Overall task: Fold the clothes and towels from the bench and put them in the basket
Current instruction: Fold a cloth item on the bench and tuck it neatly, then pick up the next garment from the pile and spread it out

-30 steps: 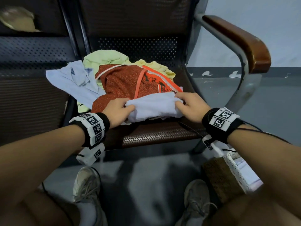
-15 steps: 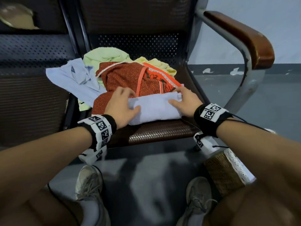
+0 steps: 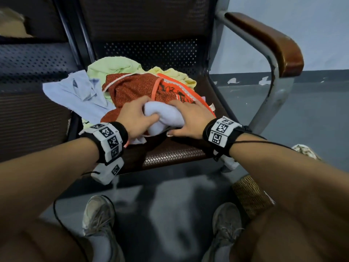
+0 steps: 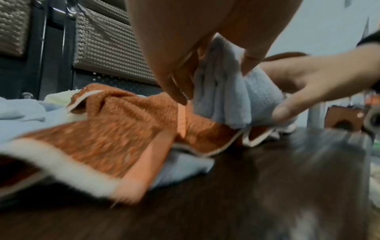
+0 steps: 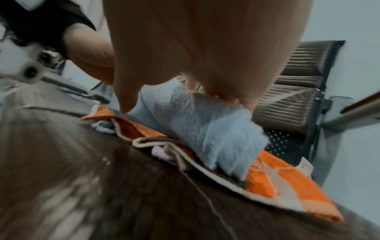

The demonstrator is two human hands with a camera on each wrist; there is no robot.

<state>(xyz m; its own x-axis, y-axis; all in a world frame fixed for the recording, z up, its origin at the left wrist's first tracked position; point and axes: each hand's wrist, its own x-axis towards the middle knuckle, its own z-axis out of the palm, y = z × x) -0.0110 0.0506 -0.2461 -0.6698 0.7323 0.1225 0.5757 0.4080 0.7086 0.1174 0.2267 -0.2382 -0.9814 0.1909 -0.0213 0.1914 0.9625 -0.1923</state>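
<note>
A pale blue towel (image 3: 164, 115) is bunched into a thick fold at the front of the bench seat (image 3: 175, 155), on top of an orange-red patterned cloth (image 3: 132, 91). My left hand (image 3: 136, 118) grips the towel's left end, thumb in front and fingers behind. My right hand (image 3: 187, 118) curls over its right end. In the left wrist view the towel (image 4: 230, 95) hangs folded between both hands, above the orange cloth (image 4: 115, 129). The right wrist view shows the towel (image 5: 205, 126) under my fingers. The woven basket (image 3: 251, 197) stands on the floor at lower right, mostly hidden by my right arm.
A light blue shirt (image 3: 79, 95) and pale green (image 3: 113, 67) and yellow (image 3: 175, 74) cloths lie behind the orange one. A metal armrest with a wooden top (image 3: 268, 40) bounds the seat on the right. My shoes (image 3: 98, 214) are on the grey floor below.
Both hands have come together, bringing the towel's two ends towards each other. The towel went from a flat wide strip to a compact bunch held between them.
</note>
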